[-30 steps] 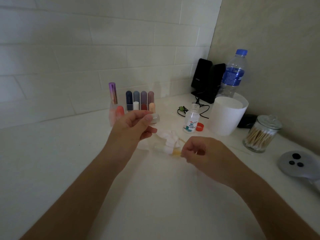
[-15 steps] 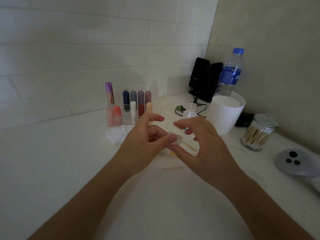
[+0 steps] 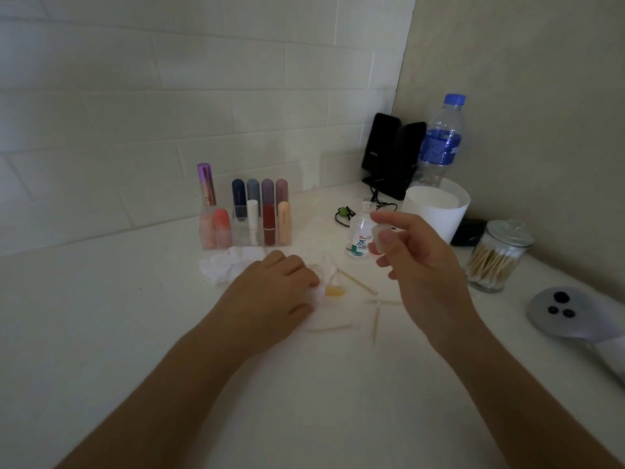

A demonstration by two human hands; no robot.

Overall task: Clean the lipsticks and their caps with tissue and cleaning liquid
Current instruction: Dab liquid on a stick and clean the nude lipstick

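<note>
**Cap lifted in the right hand, left hand down on the tissue**

Two bare forearms reach in from the bottom of the frame across the white counter (image 3: 101, 316). At centre, the left hand (image 3: 274, 289) lies knuckles-up on a flat tissue (image 3: 328, 321). Its fingers are bent down onto the sheet, but I cannot tell whether they actually grip it. A short yellowish lipstick (image 3: 334, 292) lies on the tissue just right of those fingertips. Thin swab sticks (image 3: 358, 282) are scattered nearby.

Right of centre, the right hand (image 3: 422, 262) is raised off the counter, pinching a small translucent cap (image 3: 380, 236) between thumb and fingers.

Behind the left hand sits a crumpled tissue (image 3: 220, 265). Behind the cap stands the open bottle of cleaning liquid (image 3: 358, 236). Further back, left of centre, a clear organizer (image 3: 241, 231) holds upright lipsticks in several colours. At right stands a glass jar of cotton swabs (image 3: 493, 258). In the corner are a white cup (image 3: 436, 209), a water bottle (image 3: 439, 140) and black speakers (image 3: 392, 150).
</note>
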